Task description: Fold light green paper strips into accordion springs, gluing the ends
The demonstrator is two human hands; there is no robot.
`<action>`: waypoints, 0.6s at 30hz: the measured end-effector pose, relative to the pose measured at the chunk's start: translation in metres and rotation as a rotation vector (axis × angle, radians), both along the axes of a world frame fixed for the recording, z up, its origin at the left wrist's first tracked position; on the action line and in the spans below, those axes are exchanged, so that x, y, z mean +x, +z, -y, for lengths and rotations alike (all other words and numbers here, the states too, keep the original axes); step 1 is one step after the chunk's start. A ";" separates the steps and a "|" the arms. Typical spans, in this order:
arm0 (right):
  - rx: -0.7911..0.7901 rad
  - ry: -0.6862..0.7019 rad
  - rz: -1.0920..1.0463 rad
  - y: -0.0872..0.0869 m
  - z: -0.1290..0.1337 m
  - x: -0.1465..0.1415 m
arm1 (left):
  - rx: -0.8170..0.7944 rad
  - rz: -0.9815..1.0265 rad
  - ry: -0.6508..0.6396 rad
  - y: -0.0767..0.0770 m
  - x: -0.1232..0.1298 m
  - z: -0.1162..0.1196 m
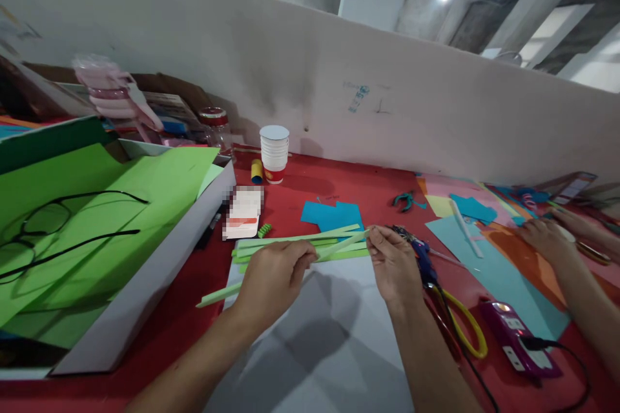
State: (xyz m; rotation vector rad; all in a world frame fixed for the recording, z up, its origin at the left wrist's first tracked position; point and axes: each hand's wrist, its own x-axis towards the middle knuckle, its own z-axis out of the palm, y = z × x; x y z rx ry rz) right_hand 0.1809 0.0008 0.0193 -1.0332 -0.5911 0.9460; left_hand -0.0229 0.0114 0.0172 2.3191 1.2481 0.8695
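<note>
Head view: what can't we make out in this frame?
All in the head view:
- Pale green strip: middle stretch hidden by left hand; far tip covered by fingers of right hand.
- Glasses: cut off by left edge.
- Phone: screen text pixelated.
- Wall writing: too small and faint.
- White box: what lies under its green paper is covered.

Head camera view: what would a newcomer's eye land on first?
Probably the bright green paper sheets in the open white box at left, with black-framed glasses on top. Next, the pale green paper strip held between left hand and right hand near the centre, then the purple power strip at lower right.
</note>
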 end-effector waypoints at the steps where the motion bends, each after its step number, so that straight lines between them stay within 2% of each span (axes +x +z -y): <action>1: 0.018 -0.041 0.004 0.002 0.000 0.004 | 0.095 -0.036 0.036 -0.002 -0.001 0.000; 3: 0.086 -0.216 0.039 0.007 0.002 0.013 | 0.308 -0.132 0.110 -0.006 -0.004 -0.002; 4: 0.135 -0.347 0.109 0.008 0.004 0.017 | 0.407 -0.188 0.128 -0.008 -0.005 -0.003; 5: 0.156 -0.454 0.218 0.010 0.007 0.019 | 0.497 -0.239 0.127 -0.009 -0.006 -0.005; 6: 0.161 -0.500 0.358 0.011 0.009 0.019 | 0.566 -0.281 0.114 -0.009 -0.006 -0.006; 7: 0.164 -0.477 0.530 0.011 0.012 0.018 | 0.617 -0.314 0.089 -0.009 -0.006 -0.006; 8: 0.165 -0.398 0.718 0.012 0.015 0.015 | 0.647 -0.337 0.061 -0.008 -0.006 -0.007; 10: 0.203 -0.178 1.051 0.012 0.019 0.006 | 0.660 -0.362 0.013 -0.007 -0.005 -0.008; 13: 0.195 -0.012 1.135 0.012 0.022 -0.007 | 0.632 -0.377 -0.020 -0.006 -0.006 -0.009; 15: 0.116 0.098 1.138 0.011 0.022 -0.012 | 0.612 -0.381 -0.029 -0.006 -0.009 -0.011; 18: 0.013 0.238 1.290 0.006 0.020 -0.017 | 0.603 -0.397 -0.078 -0.005 -0.012 -0.014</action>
